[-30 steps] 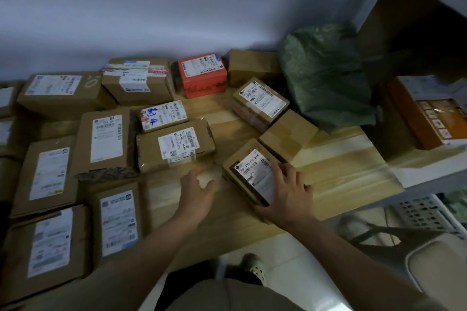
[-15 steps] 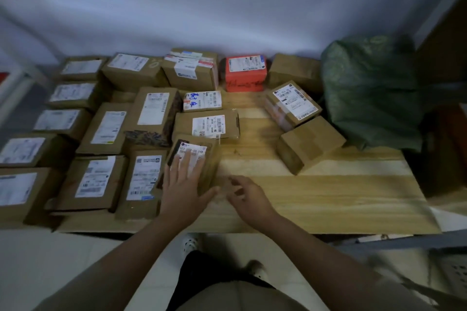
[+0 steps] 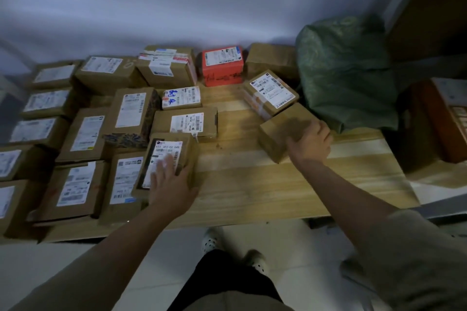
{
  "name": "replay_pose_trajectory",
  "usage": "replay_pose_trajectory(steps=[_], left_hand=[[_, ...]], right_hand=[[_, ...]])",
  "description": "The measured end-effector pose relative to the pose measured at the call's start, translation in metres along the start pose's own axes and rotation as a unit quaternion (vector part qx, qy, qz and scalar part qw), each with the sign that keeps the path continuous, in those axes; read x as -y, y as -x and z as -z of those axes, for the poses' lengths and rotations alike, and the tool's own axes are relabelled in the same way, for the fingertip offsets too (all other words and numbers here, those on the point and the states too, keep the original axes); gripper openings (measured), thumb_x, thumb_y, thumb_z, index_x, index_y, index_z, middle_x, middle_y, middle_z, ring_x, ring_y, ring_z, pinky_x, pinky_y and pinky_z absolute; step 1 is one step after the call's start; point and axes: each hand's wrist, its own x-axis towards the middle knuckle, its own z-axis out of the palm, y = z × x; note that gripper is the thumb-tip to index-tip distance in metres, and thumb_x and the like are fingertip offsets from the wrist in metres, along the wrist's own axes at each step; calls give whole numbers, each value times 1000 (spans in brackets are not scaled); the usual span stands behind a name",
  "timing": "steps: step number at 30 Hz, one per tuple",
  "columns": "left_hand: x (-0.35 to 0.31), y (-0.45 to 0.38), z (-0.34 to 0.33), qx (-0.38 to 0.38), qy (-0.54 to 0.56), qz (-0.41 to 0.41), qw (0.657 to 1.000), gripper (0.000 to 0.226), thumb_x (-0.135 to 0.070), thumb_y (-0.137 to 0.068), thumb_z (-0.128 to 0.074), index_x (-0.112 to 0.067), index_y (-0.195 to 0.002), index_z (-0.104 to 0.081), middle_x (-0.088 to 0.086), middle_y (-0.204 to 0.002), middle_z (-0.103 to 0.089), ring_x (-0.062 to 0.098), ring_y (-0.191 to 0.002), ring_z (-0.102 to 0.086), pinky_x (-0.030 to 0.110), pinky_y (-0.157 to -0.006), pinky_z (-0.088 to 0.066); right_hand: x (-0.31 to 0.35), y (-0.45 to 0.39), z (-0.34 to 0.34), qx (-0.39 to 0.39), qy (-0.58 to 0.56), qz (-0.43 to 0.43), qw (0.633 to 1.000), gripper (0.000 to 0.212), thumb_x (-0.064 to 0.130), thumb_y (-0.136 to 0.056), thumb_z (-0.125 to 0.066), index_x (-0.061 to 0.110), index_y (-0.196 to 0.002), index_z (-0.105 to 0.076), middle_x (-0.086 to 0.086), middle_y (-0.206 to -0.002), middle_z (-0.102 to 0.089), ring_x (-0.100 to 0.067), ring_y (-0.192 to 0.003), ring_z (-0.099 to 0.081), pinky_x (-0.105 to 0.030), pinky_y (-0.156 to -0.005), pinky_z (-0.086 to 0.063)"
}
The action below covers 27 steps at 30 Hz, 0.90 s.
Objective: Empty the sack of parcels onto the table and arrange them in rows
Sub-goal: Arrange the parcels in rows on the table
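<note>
The green sack [image 3: 346, 73] lies slumped on the desk [image 3: 252, 184], apparently emptied. Left of it, most parcels sit in rows. The left hand [image 3: 169, 184] presses flat, fingers spread, on a labelled parcel [image 3: 174, 151]; the right hand [image 3: 312, 141] closes its fingers round a plain box [image 3: 280, 131] beside the sack, one of three or so yet unplaced.

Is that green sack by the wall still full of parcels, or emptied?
Cannot tell for sure. The green sack sits slumped and crumpled against the wall, its mouth is out of sight, and nothing inside it shows.

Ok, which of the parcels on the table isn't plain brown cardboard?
The red box in the back row against the wall, between two brown cartons. It alone is red; every other parcel is brown.
</note>
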Motion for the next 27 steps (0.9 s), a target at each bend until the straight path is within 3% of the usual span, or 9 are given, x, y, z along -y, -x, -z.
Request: replay_pose_trajectory(steps=[2, 5, 8, 9, 11, 17, 20, 23, 27], left_hand=[[-18, -1, 3, -51, 42, -46, 997, 59, -43, -93, -54, -28, -148, -35, 10, -164, 7, 35, -150, 9, 51, -121, -3], [-45, -3, 8, -93, 157, -105, 978, 48, -37, -93, -57, -26, -139, -48, 3, -160, -22, 26, -147, -14, 44, -116, -21], [-75, -6, 18, -1, 372, -89, 924, 34, -32, -99, -52, -28, -133, -50, -8, -132, -52, 12, -118, -45, 18, -87, -41], [-82, -9, 21, 31, 438, -66, 896, 36, -35, -100, -50, -27, -135, -49, -9, -129, -53, 8, -113, -45, 17, -79, -40], [-91, -18, 25, 54, 506, -9, 861, 44, -42, -101, -45, -24, -141, -46, -4, -136, -52, 9, -113, -47, 25, -85, -40], [-84, -48, 32, 71, 560, 93, 820, 55, -54, -99, -39, -22, -142, -48, 2, -140, -53, 26, -127, -49, 43, -105, -36], [-86, -54, 35, 102, 566, 92, 813, 57, -61, -96, -38, -26, -139, -52, 0, -137, -55, 24, -124, -52, 44, -107, -37], [-84, -59, 38, 82, 591, 87, 798, 63, -70, -88, -39, -28, -132, -57, 1, -131, -61, 22, -118, -57, 47, -106, -42], [-75, -54, 45, 42, 596, 116, 793, 75, -77, -85, -35, -20, -125, -62, 1, -123, -65, 21, -114, -58, 39, -99, -45]], right_hand=[[-1, -21, 5, 42, 19, -13, 999, 89, 34, -82, -72, 9, -152, -22, -13, -159, -20, -38, -140, -23, -50, -112, -28], [-4, -38, 7, 86, 41, -17, 995, 95, 44, -83, -71, 8, -153, -18, -15, -157, -25, -38, -140, -25, -49, -114, -28], [-3, -29, 0, 68, 76, 2, 995, 85, 60, -86, -60, 7, -148, -33, -20, -147, -39, -39, -136, -32, -47, -109, -30], [-3, -23, -3, 66, 73, 4, 995, 80, 61, -89, -55, 7, -145, -39, -21, -145, -42, -39, -134, -35, -46, -108, -32], [-6, -15, -11, 77, 37, 2, 996, 71, 58, -92, -52, 8, -141, -46, -22, -142, -43, -40, -131, -40, -47, -105, -36], [-3, -12, -19, 185, -95, -70, 976, 64, 48, -94, -57, 7, -142, -49, -17, -142, -50, -35, -125, -53, -43, -102, -46], [9, 0, -23, 272, -153, -122, 942, 58, 48, -93, -59, 9, -136, -55, -13, -124, -63, -32, -105, -64, -40, -80, -54], [15, 10, -21, 241, -246, -149, 927, 58, 60, -90, -56, 15, -127, -62, -10, -118, -65, -31, -96, -66, -39, -69, -58], [19, 11, -2, 256, -428, -239, 833, 55, 66, -92, -48, 16, -102, -69, -7, -101, -72, -29, -92, -69, -47, -83, -58]])
